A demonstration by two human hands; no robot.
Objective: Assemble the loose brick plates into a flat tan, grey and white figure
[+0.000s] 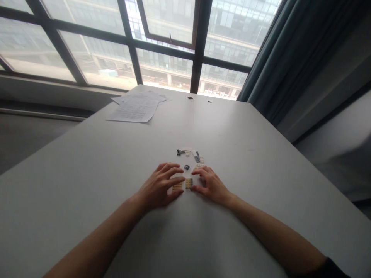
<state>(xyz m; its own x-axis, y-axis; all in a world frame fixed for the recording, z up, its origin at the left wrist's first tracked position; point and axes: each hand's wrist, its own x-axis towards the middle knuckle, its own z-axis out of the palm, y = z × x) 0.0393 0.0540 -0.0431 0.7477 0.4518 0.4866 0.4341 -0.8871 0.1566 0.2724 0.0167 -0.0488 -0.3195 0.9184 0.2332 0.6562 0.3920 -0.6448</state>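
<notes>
The yellow block (177,187) sat between the left hand's (160,184) thumb and pointing finger. Just beside it, the yellow-and-gray block (189,183) was near the right hand's (212,186) thumb. Both looked light, hard and bumpy, easiest to pinch by the sides. The hands faced each other, fingers spread; I couldn't tell if they touched the blocks. Farther away lay a little black block (187,167), then papers (133,108).

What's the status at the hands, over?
Left hand open, at a yellow piece. Right hand open, beside the yellow-and-grey piece, contact unclear. Dark piece just beyond; papers well away.
</notes>
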